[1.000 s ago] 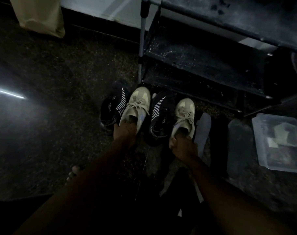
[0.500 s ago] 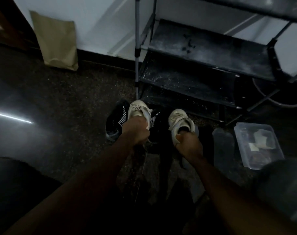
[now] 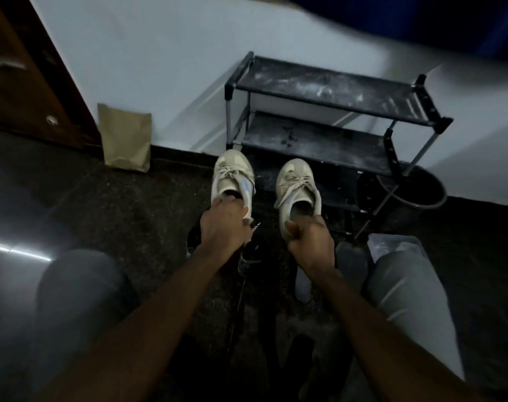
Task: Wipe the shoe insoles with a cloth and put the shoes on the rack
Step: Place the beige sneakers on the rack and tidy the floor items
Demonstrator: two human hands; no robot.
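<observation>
Two cream lace-up sneakers hang in the air in front of the black shoe rack (image 3: 331, 89). My left hand (image 3: 225, 224) grips the left sneaker (image 3: 232, 177) at its heel opening. My right hand (image 3: 311, 237) grips the right sneaker (image 3: 297, 187) by its heel rim, thumb at the inner edge. Both toes point toward the rack's dusty lower shelf (image 3: 313, 140). Under my hands lie the dark striped shoes (image 3: 248, 250), mostly hidden. A grey insole (image 3: 351, 261) lies on the floor by my right wrist. No cloth is visible.
A brown paper bag (image 3: 126, 142) leans on the white wall left of the rack. A clear plastic box (image 3: 392, 246) sits by my right knee. A dark round bucket (image 3: 418, 190) stands under the rack's right end. A wooden door (image 3: 23, 79) is at far left.
Both hands have lifted the cream sneakers off the floor and toward the rack. The view has tilted up and back, and my knees have come into sight.
</observation>
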